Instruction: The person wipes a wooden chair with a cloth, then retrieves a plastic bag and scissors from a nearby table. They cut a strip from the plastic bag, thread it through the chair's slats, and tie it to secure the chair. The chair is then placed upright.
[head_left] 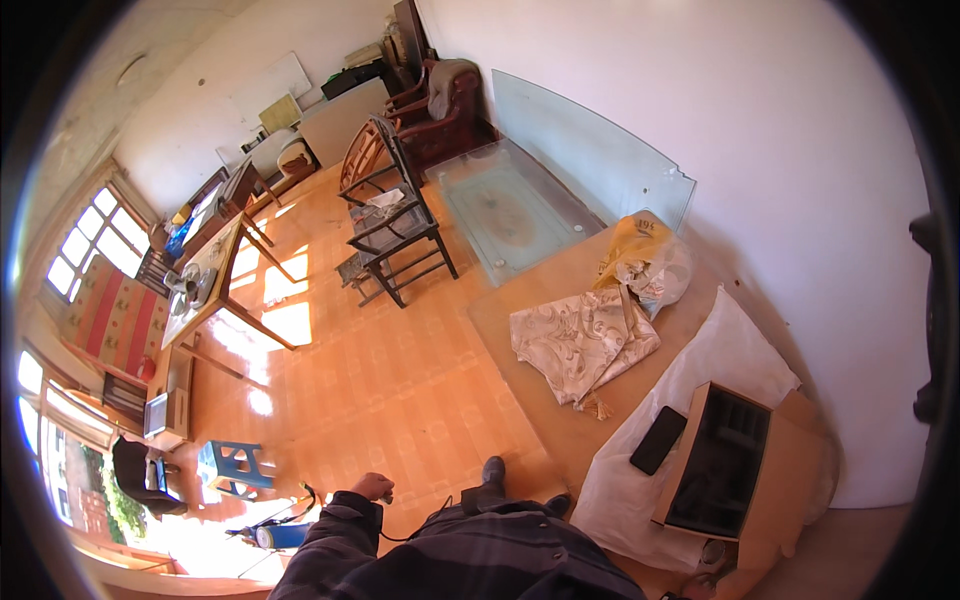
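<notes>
- Where the lower edge cuts the view, the right grip sits by the near corner of the cardboard box; its fingers are mostly out of sight, so I cannot tell whether it is grasping or released.
- The left grip hangs over the floor, well apart from the box, fingers curled in; I cannot tell whether anything is inside them.
- The open cardboard box lies to the right of the body, on a white sheet over the brown surface, its lid folded out toward the wall. Its walls look light and fairly stiff, though the weight depends on the dark contents, too dim to identify. Two palms under opposite walls would carry it best; the lid would probably bend if used as a handle.
- Just beside the box, the black phone lies flat: likely slick and breakable, best pinched across its long edges.
- The sheet itself looks thin and soft, so it may slide or bunch under a dragged box.
- Farther along, the folded satin cloth looks limp and slippery, better scooped from beneath than pinched.
- Beyond it, the yellow-and-clear plastic bag seems flimsy; gathering its top is safest.
</notes>
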